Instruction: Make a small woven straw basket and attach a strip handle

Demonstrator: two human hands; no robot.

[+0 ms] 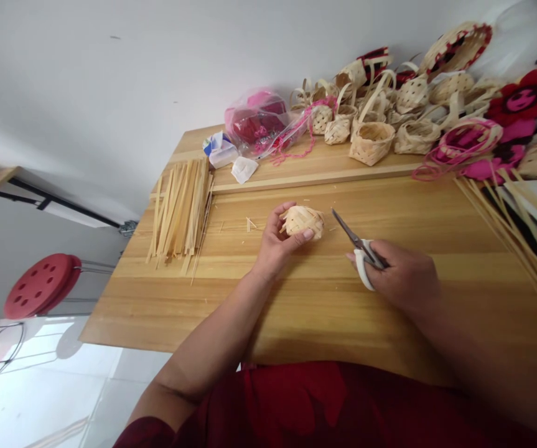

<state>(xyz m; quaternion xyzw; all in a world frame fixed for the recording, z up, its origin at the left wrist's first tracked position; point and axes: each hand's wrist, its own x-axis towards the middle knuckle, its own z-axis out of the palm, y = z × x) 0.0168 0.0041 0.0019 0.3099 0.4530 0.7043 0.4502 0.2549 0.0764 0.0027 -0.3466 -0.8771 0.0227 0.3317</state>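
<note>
A person in a dark red garment sits or stands close to the near edge of a wooden table [156,314], the left hand [277,244] pinching a small woven piece [304,222] between thumb and fingers around mid-table, well inside every edge. The right hand [403,274] has its fingers curled around white-handled scissors [353,238], the blades appearing pressed together, their tip near the weave but apart from it. A narrow gap of wood separates the two, and a broader stretch of tabletop runs from the left forearm to the bundle of flat strips [182,211] by the table's left side. Behind the hands, a raised ledge [343,176] bounds the work area, bearing woven baskets [372,142] and a clear plastic bag [259,121]. Thin strips [513,239] slant in at right; a red stool [39,286] stands beyond the left edge.
</note>
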